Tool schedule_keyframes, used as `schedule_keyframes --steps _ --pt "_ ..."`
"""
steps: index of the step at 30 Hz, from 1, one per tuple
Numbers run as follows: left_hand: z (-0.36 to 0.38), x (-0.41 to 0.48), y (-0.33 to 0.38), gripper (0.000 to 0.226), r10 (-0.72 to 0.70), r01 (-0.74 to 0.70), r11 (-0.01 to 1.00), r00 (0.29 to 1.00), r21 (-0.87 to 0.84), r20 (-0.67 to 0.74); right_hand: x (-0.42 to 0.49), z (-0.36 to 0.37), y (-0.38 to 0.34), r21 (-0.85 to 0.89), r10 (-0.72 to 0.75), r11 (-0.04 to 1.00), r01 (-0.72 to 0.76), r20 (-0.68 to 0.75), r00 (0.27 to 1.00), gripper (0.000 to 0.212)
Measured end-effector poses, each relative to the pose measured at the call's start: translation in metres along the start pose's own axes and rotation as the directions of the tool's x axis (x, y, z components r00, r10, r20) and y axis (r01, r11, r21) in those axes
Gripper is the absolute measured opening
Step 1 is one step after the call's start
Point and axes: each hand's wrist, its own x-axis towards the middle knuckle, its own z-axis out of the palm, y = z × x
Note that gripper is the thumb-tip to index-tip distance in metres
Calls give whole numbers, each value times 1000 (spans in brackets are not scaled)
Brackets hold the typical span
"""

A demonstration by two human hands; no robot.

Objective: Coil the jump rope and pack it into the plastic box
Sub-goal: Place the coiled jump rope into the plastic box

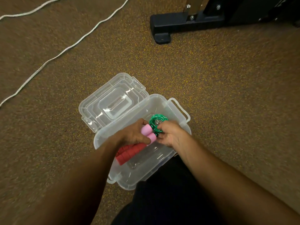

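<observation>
Dim warm indoor light; glare on lid (113,101); wide-angle bending, blurred edges.

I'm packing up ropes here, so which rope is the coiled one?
The green rope, held in both hands over the box, is coiled into small loops by its pink handles. The white rope lies stretched loose across the carpet.

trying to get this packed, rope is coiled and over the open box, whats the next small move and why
Probably lower the bundle to the box floor and let go. The left hand holds the pink handles and the right hand pinches the green coil, both already inside the walls of the clear box. The lid lies open, and there is bare floor beside the red handles.
</observation>
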Motion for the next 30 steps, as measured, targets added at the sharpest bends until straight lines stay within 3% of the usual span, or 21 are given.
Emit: schedule_keyframes --steps 7,11,14,18,21,28,30 --pt "17 11 -16 93 160 -51 901 962 430 -222 19 16 -7 -224 93 969 -110 -84 992 24" --pt "27 12 -17 102 208 -61 854 950 516 -232 27 18 -9 -260 125 953 -155 -127 984 17" --pt "28 13 -14 105 247 17 708 931 706 -270 29 15 -11 -254 99 959 -127 -120 988 21" --pt "43 6 -11 85 349 202 442 858 874 -375 33 16 -8 -134 84 987 -93 -78 993 24" --pt "60 -5 -18 96 288 235 436 878 869 -382 41 22 -5 -60 45 997 -53 -131 990 29" --pt "63 8 -21 104 73 307 567 905 765 -418 41 8 4 -7 43 999 -45 -180 983 23" --pt "61 9 -16 108 62 333 495 908 802 -415 38 5 2 10 39 999 -38 -169 985 22"
